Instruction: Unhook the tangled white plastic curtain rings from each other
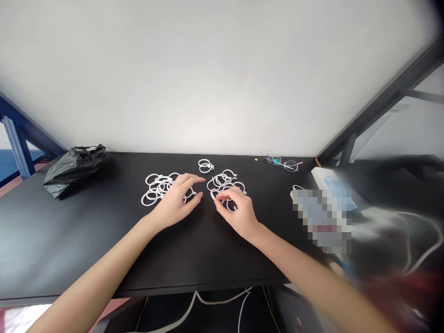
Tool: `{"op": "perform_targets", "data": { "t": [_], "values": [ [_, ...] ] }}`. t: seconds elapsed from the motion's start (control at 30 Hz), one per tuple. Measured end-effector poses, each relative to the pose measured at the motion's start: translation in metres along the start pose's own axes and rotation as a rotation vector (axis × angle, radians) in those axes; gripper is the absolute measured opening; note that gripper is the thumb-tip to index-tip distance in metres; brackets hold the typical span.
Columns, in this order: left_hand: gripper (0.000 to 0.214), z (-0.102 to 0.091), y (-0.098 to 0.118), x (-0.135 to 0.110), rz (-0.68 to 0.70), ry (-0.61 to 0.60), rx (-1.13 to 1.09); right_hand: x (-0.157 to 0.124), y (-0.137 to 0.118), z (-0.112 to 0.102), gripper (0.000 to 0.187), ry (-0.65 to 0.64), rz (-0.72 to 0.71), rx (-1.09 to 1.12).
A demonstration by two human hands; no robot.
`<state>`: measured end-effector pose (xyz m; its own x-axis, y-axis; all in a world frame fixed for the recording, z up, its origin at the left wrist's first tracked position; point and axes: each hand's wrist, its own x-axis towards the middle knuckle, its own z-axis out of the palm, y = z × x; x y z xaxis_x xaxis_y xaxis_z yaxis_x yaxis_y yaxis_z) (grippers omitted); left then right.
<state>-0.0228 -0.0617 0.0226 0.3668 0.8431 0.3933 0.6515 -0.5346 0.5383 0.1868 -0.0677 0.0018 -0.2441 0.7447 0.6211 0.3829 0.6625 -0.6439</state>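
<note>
below the near edge of the surface (187, 259), white cables (218, 303), ends impossible to trace in the shadow. above them, forearms (114, 259) cut off by the lower part of the view, angled inward, apparently to bring both hands over the middle. at right, a pixelated patch (322, 222) beside a blurred, plastic-looking heap (378, 222), too smeared for details. nearer the middle, right hand (241, 212) with thumb and forefinger pinching the rim of a white ring (212, 195), likely by the fingertips because of so thin a rim; exact contact partly covered. just beyond and under that hand, the right pile (222, 182) of similar rings, too tangled to count. left hand (175, 200) spread, thumb well apart from forefinger, nothing visible in the gap, over the left pile (161, 187), perhaps to keep loose rings together; palm and any touch hidden. farther back, two overlapping rings (205, 164), apart from both piles, for no clear reason. near the wall (215, 78), eyeglasses (279, 163), presumably out of the way of the hands; far left, a crumpled black bag (76, 166), contents not visible.
</note>
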Motion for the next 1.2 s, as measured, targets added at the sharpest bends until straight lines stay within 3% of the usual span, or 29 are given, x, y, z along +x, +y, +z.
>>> {"op": "perform_targets", "data": {
  "t": [0.17, 0.23, 0.43, 0.53, 0.67, 0.77, 0.9, 1.2],
  "values": [
    [0.023, 0.011, 0.020, -0.006, -0.084, -0.243, -0.325, 0.000, -0.004, -0.002, 0.005, -0.022, 0.043, 0.188],
    [0.021, 0.012, 0.021, -0.006, -0.128, -0.266, -0.410, 0.001, -0.005, -0.003, 0.003, -0.019, 0.057, 0.214],
    [0.044, 0.008, 0.014, 0.000, -0.283, -0.236, -0.646, 0.002, -0.005, -0.003, 0.005, -0.021, 0.094, 0.248],
    [0.047, 0.008, 0.012, 0.001, -0.352, -0.299, -0.771, -0.001, -0.003, -0.001, 0.008, -0.043, 0.118, 0.292],
    [0.047, 0.009, 0.010, 0.001, -0.517, -0.429, -1.005, -0.002, -0.005, 0.000, 0.008, -0.021, 0.063, 0.284],
    [0.046, 0.009, 0.008, 0.000, -0.586, -0.449, -1.133, -0.001, -0.006, -0.001, 0.011, -0.014, -0.026, 0.273],
    [0.045, 0.008, 0.008, 0.000, -0.577, -0.432, -1.020, -0.001, -0.006, -0.001, 0.007, 0.019, -0.100, 0.200],
    [0.031, 0.012, 0.024, -0.005, -0.311, -0.300, -0.751, -0.003, -0.005, -0.004, 0.006, 0.060, -0.030, 0.149]
  ]
}}
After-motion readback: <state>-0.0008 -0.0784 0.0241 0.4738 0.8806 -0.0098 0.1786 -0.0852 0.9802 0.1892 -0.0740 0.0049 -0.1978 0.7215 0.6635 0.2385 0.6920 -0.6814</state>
